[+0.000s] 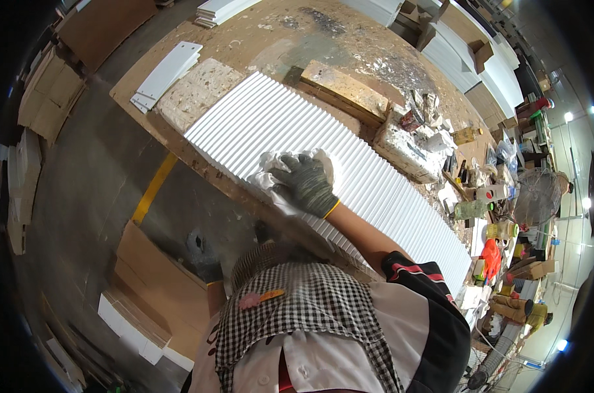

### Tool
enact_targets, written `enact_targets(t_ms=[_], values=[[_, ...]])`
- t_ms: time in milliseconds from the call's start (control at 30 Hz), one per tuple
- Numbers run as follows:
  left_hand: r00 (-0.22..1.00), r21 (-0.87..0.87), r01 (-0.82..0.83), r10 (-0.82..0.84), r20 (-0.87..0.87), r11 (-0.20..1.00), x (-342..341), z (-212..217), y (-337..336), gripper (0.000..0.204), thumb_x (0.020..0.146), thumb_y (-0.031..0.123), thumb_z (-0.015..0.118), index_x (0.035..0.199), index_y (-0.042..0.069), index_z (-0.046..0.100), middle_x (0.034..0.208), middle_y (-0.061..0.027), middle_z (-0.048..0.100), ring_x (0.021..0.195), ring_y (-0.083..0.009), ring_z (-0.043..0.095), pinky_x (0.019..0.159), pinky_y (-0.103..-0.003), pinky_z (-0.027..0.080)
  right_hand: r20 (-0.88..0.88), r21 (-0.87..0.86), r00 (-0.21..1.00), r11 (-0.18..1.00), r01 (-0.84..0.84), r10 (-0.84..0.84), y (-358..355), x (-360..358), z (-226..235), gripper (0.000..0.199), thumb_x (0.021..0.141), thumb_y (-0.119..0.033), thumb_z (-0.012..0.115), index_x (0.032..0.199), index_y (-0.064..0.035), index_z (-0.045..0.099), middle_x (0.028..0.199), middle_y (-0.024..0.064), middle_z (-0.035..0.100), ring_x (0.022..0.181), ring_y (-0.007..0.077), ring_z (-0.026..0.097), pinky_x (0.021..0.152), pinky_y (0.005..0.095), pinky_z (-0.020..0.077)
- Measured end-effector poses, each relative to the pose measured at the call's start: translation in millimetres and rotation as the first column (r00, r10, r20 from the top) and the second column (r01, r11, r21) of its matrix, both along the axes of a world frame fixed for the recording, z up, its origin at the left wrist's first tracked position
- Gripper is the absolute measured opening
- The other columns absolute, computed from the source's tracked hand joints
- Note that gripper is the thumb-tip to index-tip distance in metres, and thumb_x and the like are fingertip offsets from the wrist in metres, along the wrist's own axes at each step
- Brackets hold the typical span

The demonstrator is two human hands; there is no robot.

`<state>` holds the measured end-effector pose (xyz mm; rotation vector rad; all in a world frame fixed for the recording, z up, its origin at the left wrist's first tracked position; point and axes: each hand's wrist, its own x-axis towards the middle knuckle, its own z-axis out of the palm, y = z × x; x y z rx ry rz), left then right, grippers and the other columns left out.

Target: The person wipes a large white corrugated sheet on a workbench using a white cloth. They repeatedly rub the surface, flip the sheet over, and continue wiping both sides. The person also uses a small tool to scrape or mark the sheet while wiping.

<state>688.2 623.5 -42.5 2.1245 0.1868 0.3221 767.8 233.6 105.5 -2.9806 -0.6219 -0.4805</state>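
Head view shows right hand [306, 186] on cloth [270, 161], apron's [310, 283] orange patch [272, 295]

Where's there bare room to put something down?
The far tabletop, between the farthest white boards and the wooden block, looks free though stained. So does grey floor between yellow line and tabletop. Crowded: bottles at right, the ridged white stack around the right hand.

The brown, paint-splattered surface [264, 39] carries a long row of white slats [244, 111] along its near edge. Thin white panels [166, 73] lie by its left corner, beside a speckled block [197, 95]; beyond the row lie a wooden beam [346, 88] and a paint-caked white block [402, 149].
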Motion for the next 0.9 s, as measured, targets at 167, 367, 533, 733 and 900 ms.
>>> enact_targets(t_ms=[167,367,533,733,900], values=[[0.997,-0.001,0.042,-0.041,0.072,0.999,-17,30,-10,0.033,0.103,0.005,0.058,0.136,0.0,0.06,0.138,-0.0169,0.06,0.127,-0.0306,0.06,0.11,-0.04,0.047,-0.173,0.145,0.952,0.949,0.279,-0.253,-133,78,-16,0.038,0.094,-0.052,0.064,0.117,-0.0235,0.076,0.117,0.0101,0.074,0.102,0.0316,0.072,0.091,0.0471,0.0581],[0.994,0.303,0.047,-0.073,0.078,0.952,-36,43,7,0.033,0.101,0.009,0.06,0.132,-0.002,0.062,0.138,-0.0189,0.06,0.129,-0.0352,0.058,0.11,-0.044,0.048,-0.246,-0.002,0.769,0.793,0.609,-0.59,-198,121,13,0.033,0.098,-0.044,0.061,0.104,-0.0179,0.081,0.098,0.0173,0.077,0.092,0.035,0.076,0.086,0.0484,0.0613],[0.996,0.142,0.008,0.004,-0.085,0.99,-37,45,11,0.035,0.104,0.007,0.057,0.137,-0.002,0.061,0.139,-0.0183,0.06,0.13,-0.0352,0.058,0.111,-0.044,0.048,-0.252,-0.138,0.908,0.941,0.308,-0.334,-85,29,17,0.039,0.098,-0.047,0.056,0.119,-0.0162,0.067,0.121,0.0127,0.067,0.114,0.035,0.066,0.099,0.0517,0.0556],[0.964,0.086,0.255,-0.26,0.057,0.963,54,100,-15,0.036,0.107,0.007,0.056,0.142,-0.001,0.056,0.144,-0.0202,0.058,0.135,-0.0303,0.057,0.112,-0.042,0.049,-0.139,-0.138,0.867,0.876,0.461,-0.478,-146,68,-9,0.036,0.095,-0.038,0.055,0.101,-0.0138,0.081,0.112,0.0181,0.074,0.108,0.0371,0.071,0.095,0.0541,0.0567],[0.849,0.435,0.317,-0.456,0.265,0.843,186,131,-54,0.041,0.102,0.014,0.066,0.138,0.0,0.056,0.136,-0.0205,0.06,0.13,-0.0377,0.056,0.111,-0.049,0.047,-0.292,0.144,0.656,0.646,0.75,-0.696,-210,79,20,0.044,0.102,-0.043,0.053,0.106,-0.0092,0.08,0.109,0.0275,0.074,0.102,0.0448,0.072,0.092,0.0539,0.0558]])
